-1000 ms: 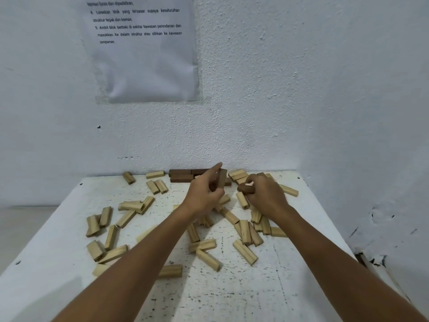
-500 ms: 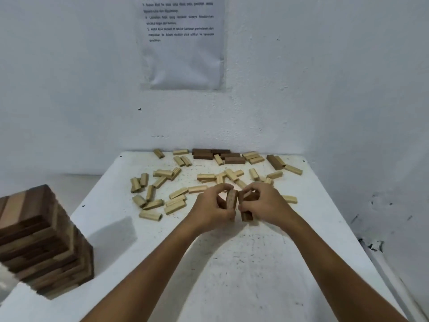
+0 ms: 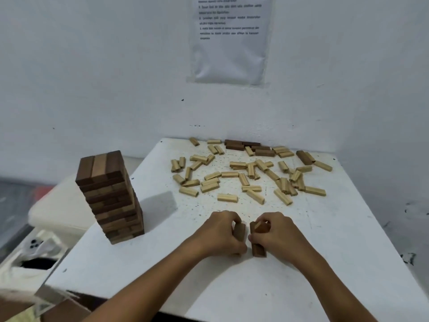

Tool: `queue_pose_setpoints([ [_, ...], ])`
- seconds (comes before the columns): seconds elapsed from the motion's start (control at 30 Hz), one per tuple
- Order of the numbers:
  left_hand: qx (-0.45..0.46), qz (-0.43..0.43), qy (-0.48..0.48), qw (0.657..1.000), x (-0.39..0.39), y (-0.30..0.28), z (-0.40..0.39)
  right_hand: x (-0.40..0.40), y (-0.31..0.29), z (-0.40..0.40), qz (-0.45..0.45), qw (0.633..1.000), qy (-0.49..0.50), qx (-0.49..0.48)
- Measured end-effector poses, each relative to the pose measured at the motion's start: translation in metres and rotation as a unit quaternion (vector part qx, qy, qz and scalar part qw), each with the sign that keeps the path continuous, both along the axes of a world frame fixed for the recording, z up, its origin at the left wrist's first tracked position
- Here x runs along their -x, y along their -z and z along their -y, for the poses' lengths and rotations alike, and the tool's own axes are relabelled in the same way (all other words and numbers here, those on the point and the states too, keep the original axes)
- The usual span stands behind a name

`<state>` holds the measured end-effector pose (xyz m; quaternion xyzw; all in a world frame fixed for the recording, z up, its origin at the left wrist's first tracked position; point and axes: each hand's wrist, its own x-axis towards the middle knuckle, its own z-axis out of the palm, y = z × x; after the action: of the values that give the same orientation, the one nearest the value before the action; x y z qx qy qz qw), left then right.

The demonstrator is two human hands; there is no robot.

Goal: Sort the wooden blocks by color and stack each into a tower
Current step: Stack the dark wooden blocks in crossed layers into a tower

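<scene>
My left hand (image 3: 220,233) grips a dark brown block (image 3: 239,231) held on end near the front middle of the white table (image 3: 336,252). Right beside it, my right hand (image 3: 277,234) grips dark brown blocks (image 3: 258,248), one reaching down to the tabletop. A tall tower of dark brown blocks (image 3: 111,196) stands at the table's left edge. Several light blocks (image 3: 243,177) lie scattered across the far half. A few dark blocks (image 3: 250,147) lie at the back by the wall, and another dark block (image 3: 303,157) lies at the back right.
A white wall closes the back and right sides, with a printed sheet (image 3: 229,38) taped on it. Left of the table stand a white box (image 3: 60,205) and clutter lower down. The table's front edge runs close to my forearms.
Both hands have pulled back from the far pile to the front middle, carrying dark blocks. The view has swung left, bringing the dark tower into sight.
</scene>
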<state>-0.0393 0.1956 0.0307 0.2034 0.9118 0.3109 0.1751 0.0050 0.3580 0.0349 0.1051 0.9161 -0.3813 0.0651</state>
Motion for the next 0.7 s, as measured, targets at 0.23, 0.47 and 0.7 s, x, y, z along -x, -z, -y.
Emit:
queue_pose_setpoints([
  [0.23,-0.025,-0.029,0.005,0.999,-0.007,0.006,0.020,-0.008,0.000,0.020,0.008,1.000,-0.018,0.003],
  [0.47,0.014,-0.087,0.129,0.988,-0.008,0.008,0.037,-0.013,-0.007,0.011,-0.009,0.994,0.012,0.108],
  [0.7,-0.046,-0.111,0.127,0.985,-0.008,0.022,0.039,-0.018,-0.003,0.000,-0.071,0.990,0.064,0.107],
])
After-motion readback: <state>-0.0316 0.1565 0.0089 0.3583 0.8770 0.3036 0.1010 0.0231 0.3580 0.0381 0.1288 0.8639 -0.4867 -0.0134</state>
